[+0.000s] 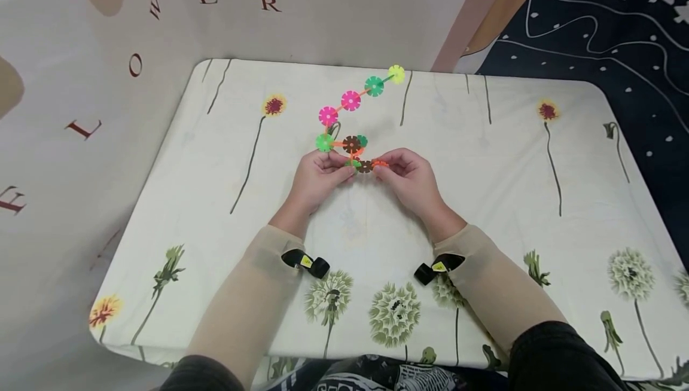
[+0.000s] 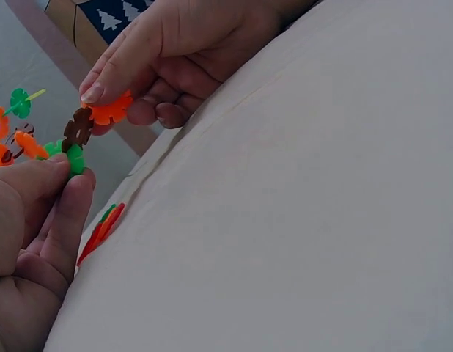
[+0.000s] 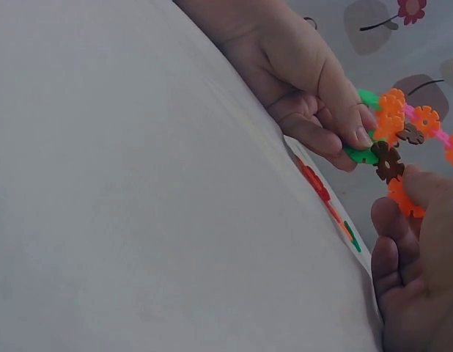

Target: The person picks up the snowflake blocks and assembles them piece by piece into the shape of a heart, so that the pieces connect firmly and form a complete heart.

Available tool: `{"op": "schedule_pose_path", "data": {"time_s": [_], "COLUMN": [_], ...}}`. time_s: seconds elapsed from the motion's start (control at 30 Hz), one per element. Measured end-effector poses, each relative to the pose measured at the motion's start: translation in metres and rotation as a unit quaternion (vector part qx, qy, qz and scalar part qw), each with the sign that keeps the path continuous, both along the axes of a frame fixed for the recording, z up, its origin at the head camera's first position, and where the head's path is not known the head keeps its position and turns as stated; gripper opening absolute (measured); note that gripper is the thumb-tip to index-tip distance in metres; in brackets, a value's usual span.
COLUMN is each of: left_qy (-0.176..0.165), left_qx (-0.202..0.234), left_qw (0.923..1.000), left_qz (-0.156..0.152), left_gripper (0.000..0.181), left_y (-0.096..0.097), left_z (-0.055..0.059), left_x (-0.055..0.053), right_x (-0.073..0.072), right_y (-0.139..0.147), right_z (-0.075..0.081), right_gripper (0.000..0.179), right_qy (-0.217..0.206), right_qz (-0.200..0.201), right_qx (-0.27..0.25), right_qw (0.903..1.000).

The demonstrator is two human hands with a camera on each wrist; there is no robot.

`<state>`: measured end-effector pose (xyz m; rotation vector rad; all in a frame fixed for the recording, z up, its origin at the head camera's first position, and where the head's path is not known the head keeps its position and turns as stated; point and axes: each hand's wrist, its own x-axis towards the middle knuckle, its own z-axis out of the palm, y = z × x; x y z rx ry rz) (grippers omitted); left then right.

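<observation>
A chain of slotted, flower-shaped plastic discs [image 1: 350,101] zigzags up from the hands in pink, green, yellow, orange and brown. At its near end, my left hand [image 1: 317,180] pinches a green disc [image 2: 75,159] between thumb and fingers. My right hand [image 1: 413,183] pinches an orange disc [image 2: 111,110] on the other side. Between the two sits a brown disc [image 3: 388,163], touching both; how deep the slots engage is hard to tell. In the right wrist view, the left thumb covers part of the green disc.
Red, orange and green flat pieces [image 3: 318,183] lie on the cloth beyond the hands in the wrist views. A white flower-printed cloth [image 1: 484,188] covers the table. A pale lettered curtain [image 1: 323,32] hangs behind it, and dark patterned fabric [image 1: 619,50] is at the right.
</observation>
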<state>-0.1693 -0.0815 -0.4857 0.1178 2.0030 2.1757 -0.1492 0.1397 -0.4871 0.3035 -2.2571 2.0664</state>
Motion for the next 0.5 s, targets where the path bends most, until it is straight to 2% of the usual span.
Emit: {"op": "schedule_pose_path", "data": {"time_s": [0.33, 0.5], "left_qy": [0.014, 0.009], "left_qx": [0.012, 0.003], "left_qw": [0.9998, 0.9998], "left_qz": [-0.011, -0.017], "left_gripper": [0.012, 0.01], "left_y": [0.0006, -0.0002], "left_z": [-0.0011, -0.0012], "left_x": [-0.0001, 0.0], "right_x": [-0.0012, -0.0001], "right_y": [0.0025, 0.0025], "right_z": [0.0021, 0.0044], "right_gripper": [0.015, 0.015], "right_qy": [-0.032, -0.043], "right_qz": [-0.014, -0.009], "right_qx": [-0.016, -0.034], "right_qw": [0.9992, 0.9985]}}
